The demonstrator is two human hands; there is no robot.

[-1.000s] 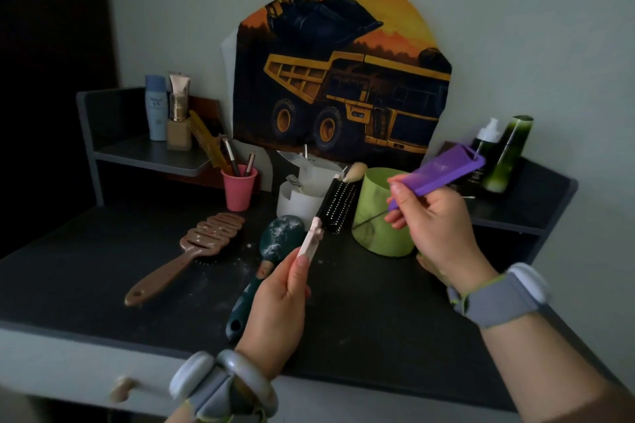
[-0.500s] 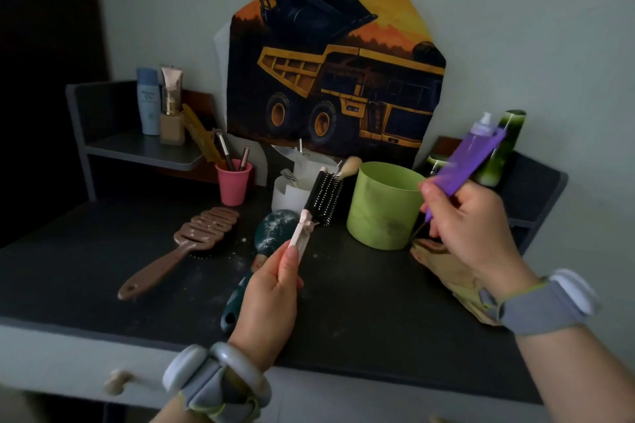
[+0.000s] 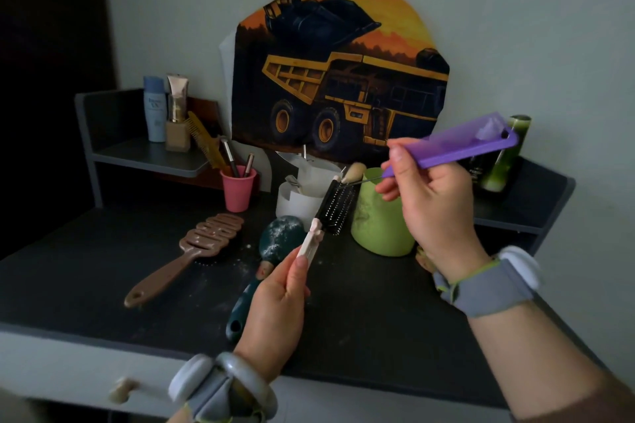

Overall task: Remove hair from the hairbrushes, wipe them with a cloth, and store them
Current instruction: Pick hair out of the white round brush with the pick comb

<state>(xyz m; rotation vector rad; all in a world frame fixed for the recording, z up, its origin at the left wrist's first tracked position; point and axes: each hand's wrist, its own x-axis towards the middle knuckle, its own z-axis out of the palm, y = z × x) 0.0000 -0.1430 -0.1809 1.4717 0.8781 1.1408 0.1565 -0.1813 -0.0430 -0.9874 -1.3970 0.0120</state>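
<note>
My left hand [image 3: 275, 312] grips the pale pink handle of a black-bristled hairbrush [image 3: 335, 206], held tilted up over the dark desk. My right hand [image 3: 433, 209] holds a purple tail comb [image 3: 457, 148] by its narrow end. The comb's thin metal tail points left and its tip touches the top of the brush's bristles. A brown vented hairbrush [image 3: 192, 251] lies on the desk to the left. A dark green hairbrush [image 3: 271, 251] lies bristles down beneath my left hand. A tan cloth [image 3: 424, 256] peeks out behind my right wrist.
A green cup [image 3: 378, 227] stands right behind the held brush, a white container [image 3: 299, 199] and a pink cup [image 3: 237, 191] with makeup brushes to its left. Bottles and a yellow comb [image 3: 206, 141] sit on the left shelf [image 3: 151, 158], green bottles [image 3: 505, 154] on the right shelf. White dust speckles the desk [image 3: 103, 268].
My right hand swung the purple comb back to the left, bringing its metal tail onto the brush bristles. My left hand keeps the brush in about the same place.
</note>
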